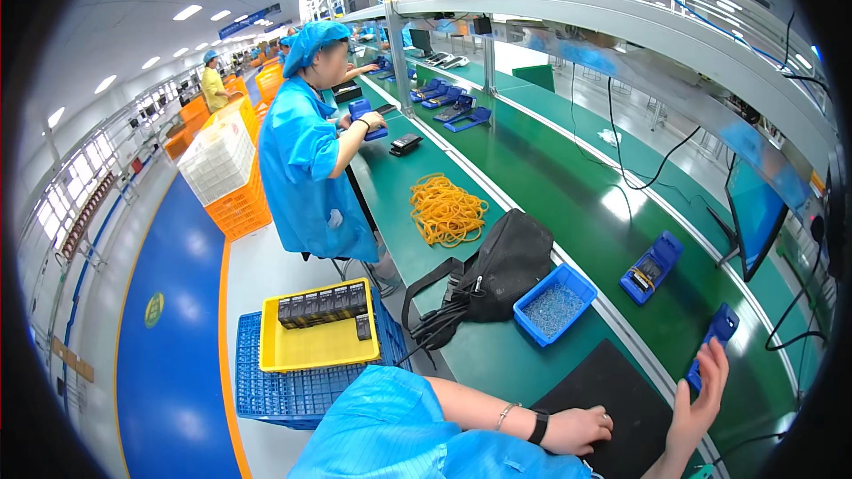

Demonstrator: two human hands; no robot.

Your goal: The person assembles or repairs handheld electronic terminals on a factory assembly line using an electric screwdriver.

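My left hand (577,431) rests on a black mat (612,390), its fingers curled and a ring on one of them. What lies under those fingers, if anything, is hidden. A bracelet and a black band circle that wrist. To its right, my right hand (701,401) is raised with thumb and fingers apart. Those fingers overlap the near end of a blue handheld device (722,326) on the green belt; whether they touch it I cannot tell. Farther along the belt lies another blue device (651,268) with a yellow band around it.
Beyond the mat stand a blue tray of small clear pieces (557,306), a black bag (510,266) and heaped yellow bands (446,210). A yellow tray with black boxes (319,350) sits on blue crates at left. A co-worker (311,160) holds a blue device. Cables and a monitor (753,217) flank the right.
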